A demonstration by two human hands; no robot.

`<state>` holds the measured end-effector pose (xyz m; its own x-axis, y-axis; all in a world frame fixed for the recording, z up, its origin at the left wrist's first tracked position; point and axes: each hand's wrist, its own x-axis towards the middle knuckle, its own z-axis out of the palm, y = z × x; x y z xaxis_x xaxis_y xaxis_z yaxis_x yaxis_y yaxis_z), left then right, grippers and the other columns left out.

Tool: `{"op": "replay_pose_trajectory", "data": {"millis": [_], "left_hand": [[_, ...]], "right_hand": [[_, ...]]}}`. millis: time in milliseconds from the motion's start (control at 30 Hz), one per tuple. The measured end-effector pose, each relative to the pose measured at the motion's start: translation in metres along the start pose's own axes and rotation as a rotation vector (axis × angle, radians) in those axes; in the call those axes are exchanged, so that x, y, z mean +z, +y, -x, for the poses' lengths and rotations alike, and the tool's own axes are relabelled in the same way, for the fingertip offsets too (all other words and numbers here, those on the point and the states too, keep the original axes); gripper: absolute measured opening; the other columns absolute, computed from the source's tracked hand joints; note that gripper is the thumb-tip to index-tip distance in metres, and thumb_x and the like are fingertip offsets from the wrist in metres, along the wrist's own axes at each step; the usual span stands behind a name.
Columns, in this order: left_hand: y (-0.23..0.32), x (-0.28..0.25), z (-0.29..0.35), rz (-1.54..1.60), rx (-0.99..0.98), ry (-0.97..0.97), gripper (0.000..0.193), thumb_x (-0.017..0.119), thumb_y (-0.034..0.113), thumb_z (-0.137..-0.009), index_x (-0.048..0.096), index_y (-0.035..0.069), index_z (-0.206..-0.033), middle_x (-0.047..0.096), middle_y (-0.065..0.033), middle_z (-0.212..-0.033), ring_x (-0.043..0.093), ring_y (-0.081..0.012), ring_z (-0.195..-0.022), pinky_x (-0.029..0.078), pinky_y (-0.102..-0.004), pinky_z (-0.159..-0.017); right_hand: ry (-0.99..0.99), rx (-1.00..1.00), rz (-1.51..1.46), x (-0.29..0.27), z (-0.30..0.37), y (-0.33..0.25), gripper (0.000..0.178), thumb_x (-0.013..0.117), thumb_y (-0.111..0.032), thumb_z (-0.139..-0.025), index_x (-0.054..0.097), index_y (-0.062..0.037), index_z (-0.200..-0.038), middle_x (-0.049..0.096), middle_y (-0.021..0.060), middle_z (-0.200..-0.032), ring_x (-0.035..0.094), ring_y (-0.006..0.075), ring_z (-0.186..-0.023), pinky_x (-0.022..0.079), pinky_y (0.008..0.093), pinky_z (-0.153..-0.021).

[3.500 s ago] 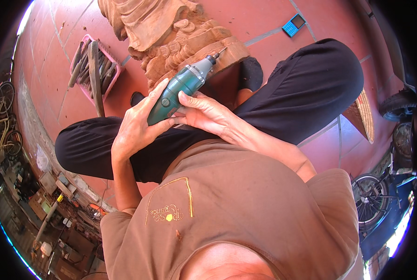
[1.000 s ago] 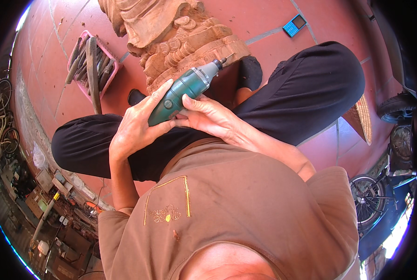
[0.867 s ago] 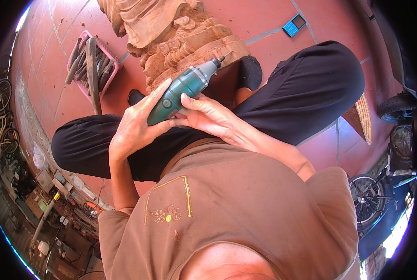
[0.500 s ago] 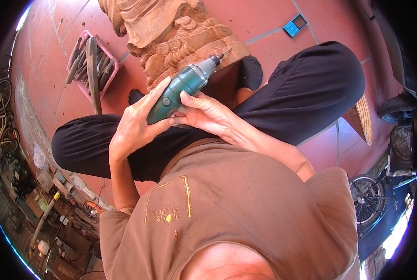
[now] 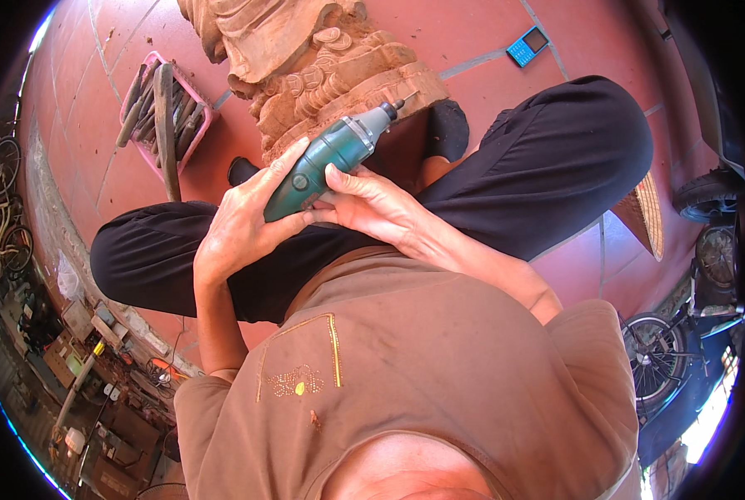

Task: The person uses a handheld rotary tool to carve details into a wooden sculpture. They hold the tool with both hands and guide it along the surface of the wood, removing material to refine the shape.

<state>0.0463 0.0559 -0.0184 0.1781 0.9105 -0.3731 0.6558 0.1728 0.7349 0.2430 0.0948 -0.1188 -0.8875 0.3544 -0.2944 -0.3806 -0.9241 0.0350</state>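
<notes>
A green and grey rotary tool (image 5: 329, 162) lies tilted across both of my hands over my lap, its thin bit pointing up and right. My left hand (image 5: 243, 210) is closed around its rear end, with the thumb along the underside. My right hand (image 5: 371, 202) grips the tool's lower side, thumb resting on the body and the other fingers partly hidden behind it. Just beyond the bit stands a carved brown wooden sculpture (image 5: 306, 71) with folded drapery and rounded shapes on its base. The bit's tip overlaps the base in view; I cannot tell whether they touch.
A pink basket (image 5: 199, 137) full of chisel-like tools with wooden handles sits left of the sculpture. On the red tiled floor (image 5: 464, 29), a blue keypad phone (image 5: 527, 47) lies at the far right. Bicycle wheels (image 5: 656, 357) stand at the right, clutter at the lower left.
Both hands and the rotary tool have shifted very slightly down and right. The grip looks the same, and the sculpture stays in place.
</notes>
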Motion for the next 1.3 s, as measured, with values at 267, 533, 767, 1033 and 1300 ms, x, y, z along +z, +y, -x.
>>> {"op": "replay_pose_trajectory", "data": {"millis": [267,533,767,1033,1300], "left_hand": [[-0.004,0.001,-0.001,-0.030,0.057,0.066,0.085,0.081,0.015,-0.080,0.043,0.011,-0.156,0.064,-0.0260,-0.133,0.068,-0.0421,-0.114,0.055,-0.0437,-0.094],[-0.004,0.001,-0.003,-0.047,0.080,0.091,0.084,0.080,0.013,-0.080,0.043,0.011,-0.156,0.064,-0.0257,-0.132,0.069,-0.0416,-0.110,0.055,-0.0433,-0.092],[-0.005,0.002,-0.002,-0.041,0.073,0.063,0.085,0.080,0.011,-0.078,0.044,0.011,-0.156,0.063,-0.0254,-0.134,0.067,-0.0429,-0.115,0.055,-0.0438,-0.094],[-0.001,0.002,0.000,-0.022,0.048,0.014,0.087,0.079,0.010,-0.077,0.043,0.012,-0.156,0.062,-0.0244,-0.137,0.065,-0.0435,-0.118,0.055,-0.0439,-0.095],[-0.002,0.006,0.002,-0.017,0.076,0.002,0.087,0.079,0.013,-0.077,0.043,0.012,-0.156,0.061,-0.0234,-0.140,0.063,-0.0438,-0.121,0.053,-0.0443,-0.098]], "right_hand": [[0.000,0.002,-0.011,0.001,-0.008,-0.002,0.056,0.075,-0.025,-0.096,0.049,-0.0085,-0.142,0.061,0.0103,-0.135,0.058,0.0290,-0.128,0.047,0.0503,-0.109],[0.000,-0.043,-0.017,0.002,-0.011,-0.001,0.050,0.072,-0.027,-0.098,0.052,-0.0057,-0.138,0.065,0.0134,-0.129,0.062,0.0292,-0.124,0.049,0.0505,-0.107],[-0.025,-0.002,-0.019,-0.002,-0.007,-0.002,0.055,0.075,-0.024,-0.095,0.049,-0.0082,-0.142,0.060,0.0113,-0.136,0.058,0.0296,-0.127,0.047,0.0493,-0.108],[0.008,-0.005,0.005,-0.002,0.002,0.001,0.058,0.075,-0.024,-0.096,0.048,-0.0100,-0.144,0.058,0.0109,-0.140,0.054,0.0314,-0.132,0.046,0.0517,-0.110],[0.001,-0.004,-0.004,-0.005,0.008,0.003,0.061,0.075,-0.024,-0.096,0.046,-0.0101,-0.147,0.058,0.0115,-0.140,0.053,0.0320,-0.133,0.045,0.0519,-0.111]]}}
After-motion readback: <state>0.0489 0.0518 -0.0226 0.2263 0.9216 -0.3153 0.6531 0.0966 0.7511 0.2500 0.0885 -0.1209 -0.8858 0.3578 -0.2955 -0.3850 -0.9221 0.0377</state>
